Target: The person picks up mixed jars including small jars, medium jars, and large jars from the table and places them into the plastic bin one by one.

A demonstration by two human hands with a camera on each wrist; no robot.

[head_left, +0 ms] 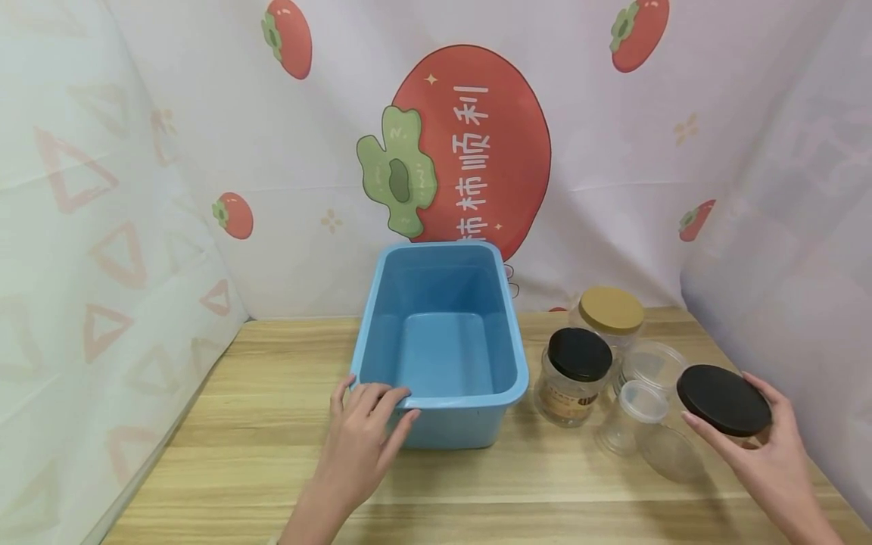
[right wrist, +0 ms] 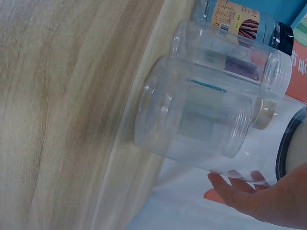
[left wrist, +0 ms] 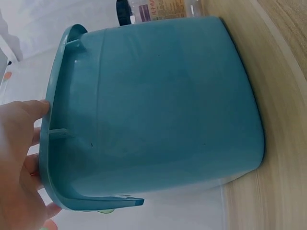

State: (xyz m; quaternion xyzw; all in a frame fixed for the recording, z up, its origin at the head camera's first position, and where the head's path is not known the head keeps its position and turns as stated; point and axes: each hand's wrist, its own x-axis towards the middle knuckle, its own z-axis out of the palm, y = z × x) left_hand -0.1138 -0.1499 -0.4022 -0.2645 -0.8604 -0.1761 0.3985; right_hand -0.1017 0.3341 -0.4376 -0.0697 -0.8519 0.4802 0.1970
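At the near rim of a blue plastic bin (head_left: 443, 424), my left hand (head_left: 361, 443) grips the edge, fingers over it and thumb in front. The left wrist view shows the bin's outer wall (left wrist: 158, 105) with that hand at its lip. On the right, my right hand (head_left: 777, 446) holds a clear jar by its black lid (head_left: 725, 400) end, thumb on the near side and fingers behind. The jar's clear base (head_left: 671, 454) shows below and left of the lid. In the right wrist view its transparent body (right wrist: 163, 139) stands close on the wood.
Between bin and right hand stand a labelled jar (head_left: 565, 401) with a black lid, a slim clear container (head_left: 620, 435), a wider clear container (head_left: 654, 363) and a jar with a tan lid (head_left: 611, 309). Printed cloth (head_left: 599, 204) hangs behind the wooden table (head_left: 272, 393) and at both sides.
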